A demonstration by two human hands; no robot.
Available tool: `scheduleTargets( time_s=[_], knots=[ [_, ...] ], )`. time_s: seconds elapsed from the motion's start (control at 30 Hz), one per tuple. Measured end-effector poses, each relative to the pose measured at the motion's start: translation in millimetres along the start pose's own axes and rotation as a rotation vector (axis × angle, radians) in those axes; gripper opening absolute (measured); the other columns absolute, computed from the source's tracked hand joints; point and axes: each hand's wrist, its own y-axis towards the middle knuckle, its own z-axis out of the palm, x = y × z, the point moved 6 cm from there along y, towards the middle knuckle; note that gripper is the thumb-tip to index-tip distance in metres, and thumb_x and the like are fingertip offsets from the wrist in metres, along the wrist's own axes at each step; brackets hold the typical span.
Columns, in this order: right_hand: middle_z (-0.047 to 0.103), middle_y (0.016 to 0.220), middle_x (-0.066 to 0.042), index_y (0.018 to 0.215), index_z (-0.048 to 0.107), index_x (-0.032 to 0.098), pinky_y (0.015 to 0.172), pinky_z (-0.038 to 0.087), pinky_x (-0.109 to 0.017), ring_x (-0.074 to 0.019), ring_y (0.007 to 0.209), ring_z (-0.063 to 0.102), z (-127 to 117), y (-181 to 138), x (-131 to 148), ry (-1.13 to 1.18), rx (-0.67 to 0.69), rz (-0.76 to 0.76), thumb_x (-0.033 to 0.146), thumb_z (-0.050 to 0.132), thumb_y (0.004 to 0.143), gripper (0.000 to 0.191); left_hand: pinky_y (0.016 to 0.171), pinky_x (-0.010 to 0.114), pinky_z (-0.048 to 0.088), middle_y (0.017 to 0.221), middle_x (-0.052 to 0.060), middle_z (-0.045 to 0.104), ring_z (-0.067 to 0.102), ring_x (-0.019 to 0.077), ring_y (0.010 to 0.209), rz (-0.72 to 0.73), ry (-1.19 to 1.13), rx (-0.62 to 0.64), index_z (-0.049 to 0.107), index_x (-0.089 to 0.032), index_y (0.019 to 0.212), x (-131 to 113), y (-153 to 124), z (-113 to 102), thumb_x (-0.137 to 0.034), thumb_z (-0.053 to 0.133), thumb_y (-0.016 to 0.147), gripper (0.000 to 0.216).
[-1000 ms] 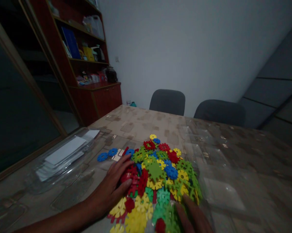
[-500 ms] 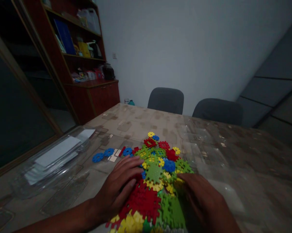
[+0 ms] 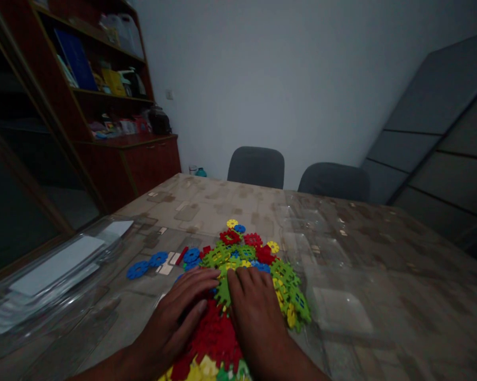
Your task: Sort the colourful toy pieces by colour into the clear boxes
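A heap of plastic interlocking pieces lies on the table in front of me. Red square pieces (image 3: 214,338) are at its near middle, with yellow pieces (image 3: 204,369) below them. My left hand (image 3: 177,309) rests along the heap's left side, fingers stretched and thumb apart. Over the middle lies my right hand (image 3: 258,312), its fingers extended forward and touching a green square piece (image 3: 223,290). Neither hand visibly grips a piece, though what is under the right palm is hidden. More green window-shaped pieces (image 3: 286,272) sit to the right of that hand.
Blue snowflake discs (image 3: 137,270) lie left of the heap. Clear plastic packaging with white cards (image 3: 60,264) is at the table's left; clear trays (image 3: 341,309) are at the right. Two grey chairs (image 3: 256,166) stand behind the table (image 3: 207,196).
My right hand has moved left from the heap's right side onto its middle, uncovering green pieces there. My left hand stays along the left side. The view has turned slightly right.
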Motion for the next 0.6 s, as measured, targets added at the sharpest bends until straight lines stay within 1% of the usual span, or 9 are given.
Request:
scheduleTargets(
  time_s=[0.07,0.2,0.27,0.33,0.4,0.5,0.53,0.6],
  knots=[
    [0.069,0.117,-0.011,0.123,0.064,0.016,0.092,0.052,-0.05,-0.0304,0.106,0.062,-3,0,0,0.032,0.005,-0.005,0.01,0.056,0.095,0.03,0.116,0.037,0.039,0.139,0.002,0.062,0.054,0.0198,0.132,-0.015,-0.017,-0.008,0.055,-0.031,0.133,2,0,0,-0.019,0.051,0.099,0.037],
    [0.066,0.124,-0.01,0.13,0.061,0.019,0.103,0.046,-0.052,-0.0312,0.114,0.058,-13,-6,1,0.136,0.056,-0.046,0.021,0.069,0.09,0.041,0.111,0.036,0.045,0.136,0.003,0.064,0.057,0.0205,0.129,-0.069,-0.051,-0.03,0.059,-0.03,0.129,5,1,1,-0.02,0.049,0.1,0.032],
    [0.067,0.124,-0.009,0.129,0.062,0.021,0.105,0.044,-0.053,-0.0306,0.115,0.058,-17,-11,0,0.172,0.08,-0.064,0.025,0.072,0.089,0.041,0.11,0.035,0.046,0.135,0.004,0.065,0.058,0.0206,0.128,-0.06,-0.044,-0.02,0.059,-0.03,0.128,6,1,2,-0.021,0.05,0.1,0.031],
    [0.066,0.128,-0.008,0.129,0.062,0.021,0.106,0.045,-0.052,-0.0304,0.117,0.058,-18,-18,-6,0.177,0.069,-0.053,0.024,0.071,0.09,0.041,0.11,0.035,0.046,0.134,0.003,0.065,0.058,0.0205,0.127,-0.052,-0.035,-0.016,0.059,-0.03,0.128,6,0,2,-0.021,0.05,0.1,0.031],
    [0.061,0.138,-0.011,0.135,0.059,0.02,0.108,0.043,-0.054,-0.0327,0.125,0.055,-15,-25,-15,0.142,0.031,-0.036,0.023,0.069,0.09,0.046,0.111,0.037,0.045,0.133,0.002,0.066,0.059,0.0207,0.127,-0.062,-0.024,-0.024,0.06,-0.031,0.127,7,1,0,-0.022,0.049,0.1,0.03],
    [0.052,0.148,-0.017,0.144,0.052,0.018,0.109,0.042,-0.057,-0.0379,0.133,0.049,-6,-33,-28,0.065,-0.021,-0.036,0.024,0.069,0.09,0.057,0.115,0.045,0.041,0.135,0.002,0.065,0.058,0.0231,0.128,-0.094,0.029,-0.003,0.059,-0.031,0.129,7,7,0,-0.026,0.049,0.1,0.031],
    [0.053,0.148,-0.018,0.145,0.051,0.017,0.108,0.043,-0.057,-0.0382,0.132,0.05,-2,-33,-31,0.047,-0.019,-0.039,0.022,0.068,0.09,0.058,0.116,0.048,0.039,0.137,0.003,0.064,0.057,0.0243,0.129,-0.107,0.056,0.017,0.057,-0.031,0.131,7,10,1,-0.028,0.049,0.1,0.032],
    [0.059,0.141,-0.017,0.144,0.052,0.016,0.105,0.048,-0.054,-0.0357,0.127,0.055,3,-31,-33,0.032,0.021,-0.04,0.016,0.064,0.092,0.053,0.116,0.051,0.038,0.139,0.004,0.062,0.055,0.0258,0.131,-0.118,0.103,0.055,0.055,-0.031,0.135,8,14,3,-0.03,0.05,0.1,0.035]
  ],
)
